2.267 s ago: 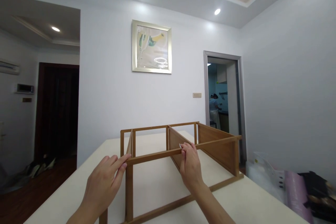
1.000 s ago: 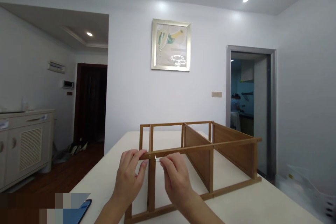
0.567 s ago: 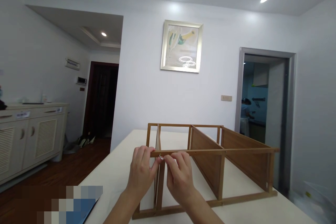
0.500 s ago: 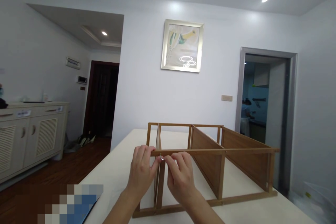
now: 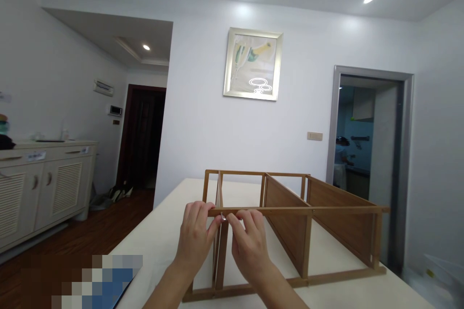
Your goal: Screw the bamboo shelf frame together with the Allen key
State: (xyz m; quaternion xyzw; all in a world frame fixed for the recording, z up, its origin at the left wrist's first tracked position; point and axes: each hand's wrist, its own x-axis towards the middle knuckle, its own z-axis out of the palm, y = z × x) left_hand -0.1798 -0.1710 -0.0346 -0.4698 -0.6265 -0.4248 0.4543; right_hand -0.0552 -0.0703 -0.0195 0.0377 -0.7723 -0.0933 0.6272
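A wooden shelf frame [image 5: 290, 211] lies on its side on a white table [image 5: 170, 231], its slatless panels standing across it. My left hand [image 5: 197, 227] grips the left end of the upper rail, fingers over the top and thumb below. At the rail's face, between my two hands, is a small shiny bent metal hex key [image 5: 223, 217]. My right hand [image 5: 250, 239] is closed, thumb and forefinger pinched at the key's right end, the other fingers curled against the rail. The key's tip at the rail is too small to make out.
A white cabinet [image 5: 54, 178] stands along the left wall. Clear plastic [image 5: 438, 275] lies at the lower right. Beyond a grey doorframe [image 5: 336, 120] a person [image 5: 340, 159] is in another room. A framed picture [image 5: 253, 63] hangs on the wall ahead.
The view has shifted very slightly. Both hands stay at the same spot on the rail, with the hex key between them almost unchanged.
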